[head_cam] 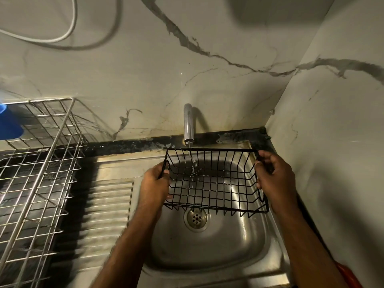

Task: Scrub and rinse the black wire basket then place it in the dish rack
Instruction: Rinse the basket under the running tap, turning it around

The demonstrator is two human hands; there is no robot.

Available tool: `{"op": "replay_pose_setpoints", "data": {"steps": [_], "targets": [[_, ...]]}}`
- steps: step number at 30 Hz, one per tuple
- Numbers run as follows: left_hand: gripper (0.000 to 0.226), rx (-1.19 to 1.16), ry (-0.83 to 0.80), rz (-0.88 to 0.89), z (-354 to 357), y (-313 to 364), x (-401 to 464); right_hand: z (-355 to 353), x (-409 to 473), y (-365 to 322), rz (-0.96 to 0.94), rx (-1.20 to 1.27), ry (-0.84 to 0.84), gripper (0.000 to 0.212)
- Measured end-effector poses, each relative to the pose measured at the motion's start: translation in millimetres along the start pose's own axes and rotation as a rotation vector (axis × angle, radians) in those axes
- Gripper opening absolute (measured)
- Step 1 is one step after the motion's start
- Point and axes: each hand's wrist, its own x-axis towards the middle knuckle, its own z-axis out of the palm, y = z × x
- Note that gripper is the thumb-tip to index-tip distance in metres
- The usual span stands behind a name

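A: Black wire basket at frame centre, under the tap, water running through, above the sink.

B: Light, stiff, wet, likely slippery. Left hand and right hand each grip an end rim. Dish rack waits left.

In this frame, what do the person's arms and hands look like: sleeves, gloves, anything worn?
Both hands, left hand and right hand, are bare: no gloves, rings or watch show. The forearms are uncovered too, with no sleeves in view. A bit of orange-red cloth shows beside the right forearm at the bottom edge.
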Motion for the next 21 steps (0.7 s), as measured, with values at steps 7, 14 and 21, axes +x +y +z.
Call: {"op": "replay_pose_setpoints", "data": {"steps": [7, 14, 21], "targets": [[0.028, -0.007, -0.001, 0.0, -1, 2, 2, 0, -1, -5, 0.005, 0.01, -0.022, 0.029], [0.025, 0.013, -0.002, 0.02, 0, 7, 0, 1, -1, -6, 0.013, 0.025, -0.016, 0.029], [0.023, -0.015, -0.003, 0.025, 0, 14, -3, 1, 1, -6, 0.017, 0.028, -0.012, 0.03]]}}
